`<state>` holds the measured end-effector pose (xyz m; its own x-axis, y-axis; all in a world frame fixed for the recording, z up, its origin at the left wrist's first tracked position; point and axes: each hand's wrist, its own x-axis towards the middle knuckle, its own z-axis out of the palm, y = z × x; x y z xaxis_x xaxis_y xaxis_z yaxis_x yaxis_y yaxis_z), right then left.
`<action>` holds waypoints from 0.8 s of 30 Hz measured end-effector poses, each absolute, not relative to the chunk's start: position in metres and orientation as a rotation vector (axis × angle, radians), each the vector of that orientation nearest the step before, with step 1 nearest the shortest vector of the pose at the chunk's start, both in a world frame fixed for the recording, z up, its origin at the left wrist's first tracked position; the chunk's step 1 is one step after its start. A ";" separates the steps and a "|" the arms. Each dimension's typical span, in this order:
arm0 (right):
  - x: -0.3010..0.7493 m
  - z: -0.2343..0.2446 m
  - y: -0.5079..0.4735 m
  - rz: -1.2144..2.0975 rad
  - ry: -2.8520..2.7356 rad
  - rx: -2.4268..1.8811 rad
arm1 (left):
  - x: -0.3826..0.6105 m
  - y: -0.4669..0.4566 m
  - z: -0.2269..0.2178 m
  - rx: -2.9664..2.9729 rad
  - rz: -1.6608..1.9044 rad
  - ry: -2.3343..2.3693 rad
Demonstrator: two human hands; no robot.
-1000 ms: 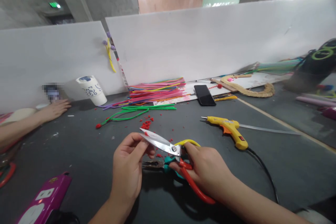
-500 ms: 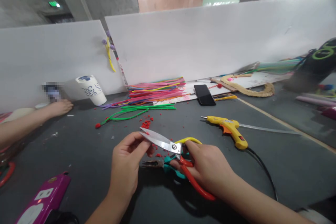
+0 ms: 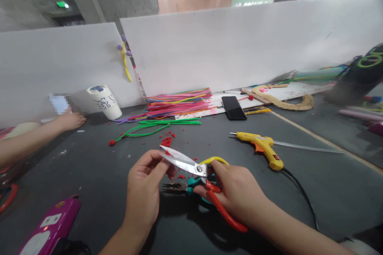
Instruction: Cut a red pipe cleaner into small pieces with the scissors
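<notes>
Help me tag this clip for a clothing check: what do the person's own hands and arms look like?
Both are bare: the left hand and right hand wear no gloves, and no rings, watch or bracelet show. The left forearm and right forearm are uncovered, with no sleeve in view.

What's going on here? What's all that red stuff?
A person is holding scissors in the right hand, while the left hand pinches the blade tip, where a red speck sticks. Red crumbs lie on the dark table just beyond. Pliers lie under the scissors and a glue gun to the right. Pipe cleaners are piled at the back. Another person's hand rests far left, near a cup.
</notes>
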<state>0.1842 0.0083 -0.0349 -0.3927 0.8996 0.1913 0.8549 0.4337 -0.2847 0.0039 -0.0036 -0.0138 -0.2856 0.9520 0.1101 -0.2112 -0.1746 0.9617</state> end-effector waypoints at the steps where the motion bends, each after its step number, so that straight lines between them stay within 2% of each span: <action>1: 0.184 -0.035 0.009 0.195 -2.377 -1.500 | 0.004 -0.004 -0.014 0.991 1.624 1.148; 24: 0.183 -0.034 0.008 0.161 -2.391 -1.492 | 0.006 -0.004 -0.011 0.938 1.638 1.070</action>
<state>0.1832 0.0083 -0.0342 -0.4051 0.8906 0.2067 0.8548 0.4492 -0.2600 0.0055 -0.0035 -0.0114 -0.2715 0.9569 0.1027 -0.2902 -0.1832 0.9393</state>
